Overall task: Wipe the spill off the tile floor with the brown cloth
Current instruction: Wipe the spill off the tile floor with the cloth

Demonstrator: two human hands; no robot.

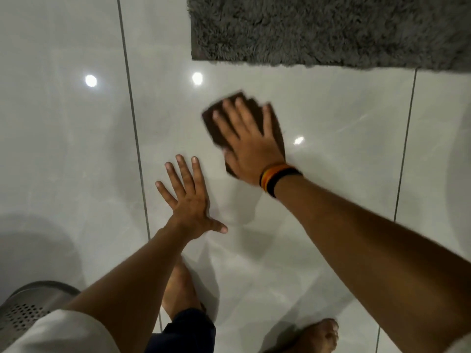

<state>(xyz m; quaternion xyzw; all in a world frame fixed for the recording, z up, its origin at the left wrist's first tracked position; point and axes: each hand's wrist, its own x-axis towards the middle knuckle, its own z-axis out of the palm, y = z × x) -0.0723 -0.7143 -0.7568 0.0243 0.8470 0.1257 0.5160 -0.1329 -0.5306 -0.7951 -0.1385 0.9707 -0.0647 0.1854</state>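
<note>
A home bathroom: glossy tile floor (pixel 331 138), shaggy grey bath mat (pixel 331 29), perforated steel bin (pixel 28 312).

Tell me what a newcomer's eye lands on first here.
First, the right hand pressed flat on the brown cloth mid-frame on the glossy tile floor. Next, the left hand spread bare on the tile just beside it. Then the shaggy grey mat at top right.

Flat brown cloth (pixel 248 123) on glossy tile floor (pixel 331 149)

cloth (pixel 244 123) on floor (pixel 331 149) under right hand (pixel 251 149) | left hand (pixel 188 197) beside, nearer | rug (pixel 331 29) beyond
</note>
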